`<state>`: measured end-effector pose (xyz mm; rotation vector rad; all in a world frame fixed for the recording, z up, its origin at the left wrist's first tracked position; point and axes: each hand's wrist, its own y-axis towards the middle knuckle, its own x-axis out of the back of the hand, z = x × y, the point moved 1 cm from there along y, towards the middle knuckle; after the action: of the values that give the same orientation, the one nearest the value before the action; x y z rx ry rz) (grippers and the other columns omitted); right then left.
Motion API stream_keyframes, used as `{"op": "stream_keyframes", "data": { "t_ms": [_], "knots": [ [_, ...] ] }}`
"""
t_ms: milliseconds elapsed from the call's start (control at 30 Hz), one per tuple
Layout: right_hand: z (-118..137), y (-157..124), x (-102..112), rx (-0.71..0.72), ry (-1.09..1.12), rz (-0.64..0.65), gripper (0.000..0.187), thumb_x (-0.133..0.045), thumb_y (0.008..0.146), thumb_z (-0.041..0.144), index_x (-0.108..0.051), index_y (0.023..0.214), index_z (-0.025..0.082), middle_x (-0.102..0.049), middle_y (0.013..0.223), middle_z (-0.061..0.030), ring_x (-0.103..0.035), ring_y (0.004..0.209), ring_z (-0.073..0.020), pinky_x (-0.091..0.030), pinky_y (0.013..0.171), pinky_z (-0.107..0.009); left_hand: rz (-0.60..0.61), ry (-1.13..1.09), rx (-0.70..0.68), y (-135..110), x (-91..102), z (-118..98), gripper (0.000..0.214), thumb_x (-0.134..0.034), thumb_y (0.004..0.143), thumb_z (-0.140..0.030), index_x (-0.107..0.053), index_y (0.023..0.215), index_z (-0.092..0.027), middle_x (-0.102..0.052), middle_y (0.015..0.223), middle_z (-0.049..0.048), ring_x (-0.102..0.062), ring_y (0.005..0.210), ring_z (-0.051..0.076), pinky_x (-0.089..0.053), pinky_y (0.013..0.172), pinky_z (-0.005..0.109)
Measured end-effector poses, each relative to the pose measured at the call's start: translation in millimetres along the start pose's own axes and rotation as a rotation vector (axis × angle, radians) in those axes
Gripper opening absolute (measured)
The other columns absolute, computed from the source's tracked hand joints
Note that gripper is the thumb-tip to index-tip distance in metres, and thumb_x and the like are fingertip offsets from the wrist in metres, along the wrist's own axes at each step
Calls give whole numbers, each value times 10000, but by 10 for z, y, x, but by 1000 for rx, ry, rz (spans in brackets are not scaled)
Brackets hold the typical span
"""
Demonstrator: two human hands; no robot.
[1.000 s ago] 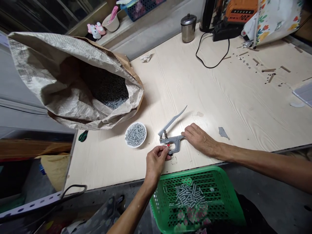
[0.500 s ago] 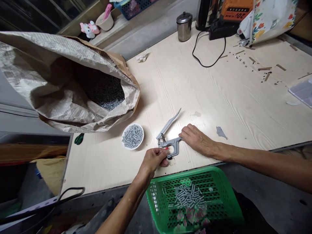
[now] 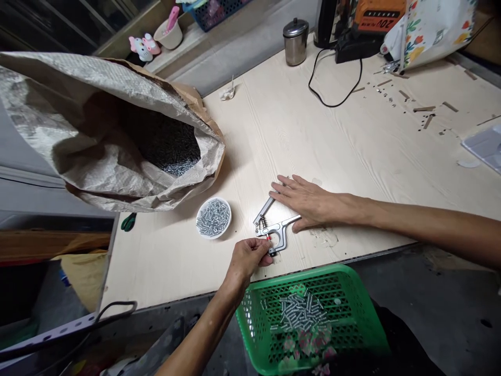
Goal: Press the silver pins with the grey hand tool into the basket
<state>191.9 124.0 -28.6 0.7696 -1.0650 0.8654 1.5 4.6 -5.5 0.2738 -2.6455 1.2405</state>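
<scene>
Grey hand press point(image 3: 278, 227) lies near the desk's front edge point(image 3: 164, 292): left hand point(image 3: 246, 256) fingers pinched at its mouth, object unclear; right hand point(image 3: 309, 201) spread over its handles. Left of the press, bowl point(image 3: 213, 237) and sack point(image 3: 97, 167) contain metal pieces point(image 3: 213, 216); nearside, green basket point(image 3: 363, 298) likewise; beyond, wide desk surface.

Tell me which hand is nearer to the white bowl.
Left. The left hand is below and right of the bowl in the picture, fingertips at the gray tool's jaws. The right hand is farther right, over its handles.
</scene>
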Motion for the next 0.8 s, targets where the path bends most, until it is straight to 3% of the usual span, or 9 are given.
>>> {"op": "stream_keyframes", "data": {
  "t_ms": [133, 233, 333, 433, 533, 633, 800],
  "knots": [
    [-39, 173, 88, -8, -61, 102, 838, -845, 557, 523, -523, 1206, 103, -585, 1166, -159, -491, 1090, -331, -378, 949, -503, -4, -6, 3, 4, -13, 1, 263, -822, 607, -342, -670, 637, -129, -610, 478, -1, -537, 420, 83, -446, 472, 192],
    [11, 206, 130, -11, -71, 117, 613, -846, 589, 473, -591, 1023, 123, -603, 1012, -113, -507, 906, -255, -418, 795, -396, -8, 10, -7, 6, 1, 23, 307, -820, 603, -387, -654, 641, -132, -602, 465, 3, -547, 429, 101, -464, 500, 216],
    [54, 198, 129, -30, -65, 103, 431, -841, 636, 398, -601, 901, 159, -597, 944, -79, -486, 857, -226, -398, 704, -349, 13, 101, -43, -31, 20, 62, 331, -757, 673, -448, -646, 665, -137, -582, 459, 7, -553, 440, 128, -486, 534, 258],
    [74, 193, 101, -68, -53, 102, 388, -845, 646, 366, -601, 875, 171, -597, 938, -73, -477, 857, -222, -385, 669, -336, -166, 417, -289, -105, -5, 50, 323, -630, 801, -460, -667, 767, -141, -642, 635, 64, -618, 603, 196, -507, 599, 320],
    [89, 182, 78, -93, -47, 106, 413, -853, 636, 354, -609, 905, 160, -600, 956, -85, -474, 869, -229, -387, 659, -336, -375, 776, -739, -114, -122, -52, 382, -656, 812, -403, -632, 1103, -157, -640, 1118, 152, -582, 1029, 303, -504, 823, 434],
    [110, 151, 77, -72, -48, 101, 432, -843, 649, 341, -613, 956, 142, -602, 959, -94, -480, 865, -230, -405, 666, -335, -257, 971, -994, 41, -252, -188, 586, -698, 792, -314, -478, 1309, -150, -521, 1336, 169, -474, 1180, 320, -441, 958, 474],
    [128, 109, 125, -125, -61, 118, 523, -854, 617, 311, -612, 1040, 121, -607, 993, -110, -492, 871, -234, -418, 655, -329, -112, 1165, -967, 299, -291, -406, 629, -715, 766, -309, -453, 1305, -118, -591, 1148, 144, -513, 1025, 288, -458, 884, 430]
  ]
}}
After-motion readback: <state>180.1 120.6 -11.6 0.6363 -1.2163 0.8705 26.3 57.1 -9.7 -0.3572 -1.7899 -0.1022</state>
